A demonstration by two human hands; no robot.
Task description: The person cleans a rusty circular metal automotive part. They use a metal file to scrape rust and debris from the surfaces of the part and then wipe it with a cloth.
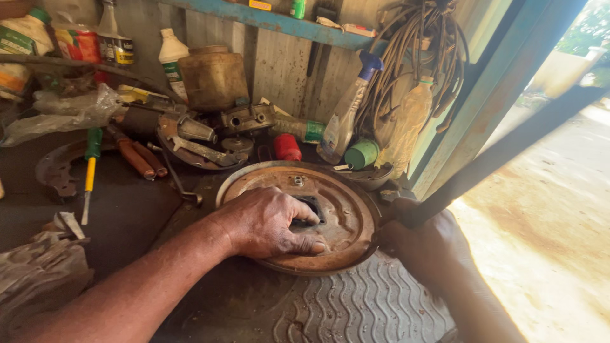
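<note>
Left hand (267,222) flat, right hand (422,244) fisted

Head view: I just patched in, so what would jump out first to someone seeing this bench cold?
The rusty round plate at centre, lying on a ribbed rubber mat, with the left hand pressed flat on it, fingers at its square centre hole. At the plate's right edge the right hand grips a long dark bar slanting up to the right. Behind, the bench is crowded with bottles, a spray bottle and a green-and-yellow screwdriver.
</note>
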